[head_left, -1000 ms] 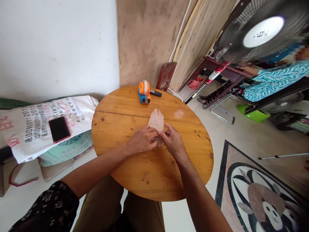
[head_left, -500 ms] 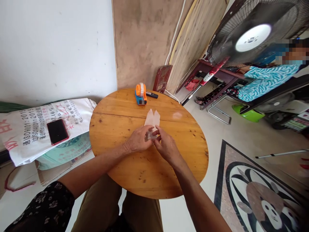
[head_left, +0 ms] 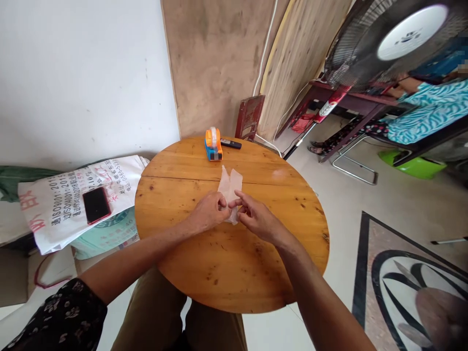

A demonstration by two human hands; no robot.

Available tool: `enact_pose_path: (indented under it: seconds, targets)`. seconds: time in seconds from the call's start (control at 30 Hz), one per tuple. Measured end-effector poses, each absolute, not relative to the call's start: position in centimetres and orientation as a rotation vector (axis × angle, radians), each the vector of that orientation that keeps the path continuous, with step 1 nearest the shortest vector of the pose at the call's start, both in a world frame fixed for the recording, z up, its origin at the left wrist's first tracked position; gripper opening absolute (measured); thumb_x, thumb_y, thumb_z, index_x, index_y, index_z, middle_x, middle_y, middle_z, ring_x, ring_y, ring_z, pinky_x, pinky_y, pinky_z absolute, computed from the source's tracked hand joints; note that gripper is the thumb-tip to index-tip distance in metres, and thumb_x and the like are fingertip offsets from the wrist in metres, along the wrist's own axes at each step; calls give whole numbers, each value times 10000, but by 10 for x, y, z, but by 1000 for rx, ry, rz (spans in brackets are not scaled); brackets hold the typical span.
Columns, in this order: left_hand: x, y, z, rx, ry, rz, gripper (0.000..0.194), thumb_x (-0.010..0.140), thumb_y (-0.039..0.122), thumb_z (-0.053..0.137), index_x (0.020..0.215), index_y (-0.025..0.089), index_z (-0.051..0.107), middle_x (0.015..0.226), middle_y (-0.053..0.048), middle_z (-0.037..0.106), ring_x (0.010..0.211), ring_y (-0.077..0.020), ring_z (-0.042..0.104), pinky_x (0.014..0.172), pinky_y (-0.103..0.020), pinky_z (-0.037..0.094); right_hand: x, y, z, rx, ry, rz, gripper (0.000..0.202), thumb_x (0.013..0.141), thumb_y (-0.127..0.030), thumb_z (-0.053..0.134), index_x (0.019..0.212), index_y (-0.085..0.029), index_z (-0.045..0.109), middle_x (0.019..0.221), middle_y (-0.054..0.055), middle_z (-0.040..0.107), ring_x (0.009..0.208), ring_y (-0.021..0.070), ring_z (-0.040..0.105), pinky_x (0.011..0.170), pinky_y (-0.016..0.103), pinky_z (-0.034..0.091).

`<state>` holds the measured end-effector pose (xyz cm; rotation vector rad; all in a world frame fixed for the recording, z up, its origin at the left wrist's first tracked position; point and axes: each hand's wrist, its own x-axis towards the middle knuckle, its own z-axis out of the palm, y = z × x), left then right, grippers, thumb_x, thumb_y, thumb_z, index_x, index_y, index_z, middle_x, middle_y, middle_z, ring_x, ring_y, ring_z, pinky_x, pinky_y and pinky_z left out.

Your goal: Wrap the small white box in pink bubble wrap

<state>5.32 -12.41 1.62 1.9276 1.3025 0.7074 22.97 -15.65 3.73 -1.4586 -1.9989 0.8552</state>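
A thin, see-through whitish sheet [head_left: 234, 183] lies over the middle of the round table. Its far end splits into two pointed flaps, and its near end is crumpled between my hands. Whether it is plastic or tissue I cannot tell. My left hand [head_left: 211, 210] pinches the sheet's left side between thumb and curled fingers. From the right, my right hand [head_left: 256, 214] has its bent fingers and thumb on the sheet's near right part, the index fingertip close to the left fingers. The exact contact is partly hidden by the fingers.
On the wooden table [head_left: 175, 195], an orange and blue tape dispenser [head_left: 213, 145] stands beside a dark remote control [head_left: 231, 144]. A phone [head_left: 96, 204] rests on white sacks [head_left: 73, 195] at left. A fan [head_left: 365, 58] and a seated person in a patterned sleeve [head_left: 431, 114] are at right.
The sheet's two flaps have spread wider apart. My left hand has shifted slightly left, and my right index finger has stretched out more. The view has turned a little left.
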Motion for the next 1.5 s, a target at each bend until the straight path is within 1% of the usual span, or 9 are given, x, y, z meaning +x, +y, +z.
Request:
enact_pose_path:
  seconds: [0.1, 0.23, 0.33, 0.47, 0.57, 0.7, 0.83, 1.33, 1.5]
  targets:
    - [52, -119, 19, 2042, 1301, 595, 100, 741, 272, 649, 767, 185, 607, 833, -15, 583, 754, -166, 546, 694, -295, 438, 244, -150, 39, -1381, -1859, 955, 596, 774, -169, 515, 1370, -157, 505, 996, 86, 733, 631, 137, 594, 602, 282, 500]
    - [49, -110, 19, 2180, 1170, 591, 128, 705, 269, 684, 739, 192, 587, 945, -48, 610, 1004, -243, 575, 877, -366, 474, 263, -127, 41, -1460, -1795, 712, 318, 846, -296, 549, 1112, -172, 673, 830, 53, 689, 622, 146, 566, 613, 301, 488]
    - [48, -106, 16, 2191, 1086, 613, 151, 687, 250, 699, 733, 193, 566, 1145, -80, 592, 1189, -283, 537, 978, -409, 457, 270, -102, 40, -1468, -1969, 441, 250, 861, -230, 533, 1023, -190, 718, 882, 60, 676, 650, 148, 566, 644, 306, 479]
    - [49, -106, 12, 2158, 1037, 630, 166, 681, 217, 692, 732, 195, 535, 1275, -108, 556, 1340, -313, 453, 1023, -438, 445, 263, -77, 39, -1359, -2299, 221, 370, 844, -86, 484, 1078, -243, 723, 1116, 76, 647, 807, 160, 628, 687, 289, 483]
    - [51, -108, 8, 2149, 1018, 662, 165, 680, 203, 681, 749, 199, 531, 1318, -103, 548, 1322, -315, 473, 1009, -454, 456, 255, -72, 42, -1333, -2521, 71, 377, 821, -60, 495, 1038, -261, 729, 1338, 89, 571, 878, 179, 638, 621, 268, 448]
    - [54, -110, 6, 2151, 998, 702, 180, 671, 182, 669, 744, 203, 506, 1295, -109, 577, 1329, -321, 464, 1002, -464, 456, 255, -75, 46, -1368, -2563, -101, 196, 825, -91, 531, 871, -200, 687, 1448, 127, 500, 904, 202, 640, 567, 259, 418]
    - [56, -112, 7, 2121, 977, 729, 201, 669, 151, 641, 736, 217, 463, 1131, -94, 654, 1343, -297, 462, 1009, -443, 448, 265, -79, 43, -1361, -2412, -139, 171, 843, -83, 515, 864, -194, 644, 1446, 137, 499, 879, 188, 655, 544, 260, 431]
    - [58, -111, 5, 2108, 968, 722, 210, 652, 168, 647, 737, 212, 459, 1250, -113, 623, 1252, -282, 538, 999, -424, 459, 262, -69, 3, -1228, -2316, -79, 189, 856, -102, 531, 925, -207, 672, 1380, 142, 562, 796, 168, 657, 674, 323, 541]
    - [58, -115, 5, 2272, 956, 883, 301, 677, 169, 629, 972, 187, 573, 1363, -151, 564, 1270, -298, 520, 1054, -470, 424, 261, -64, -4, -1292, -2365, -47, 187, 861, -140, 547, 935, -205, 706, 1410, 144, 546, 820, 176, 661, 664, 315, 533]
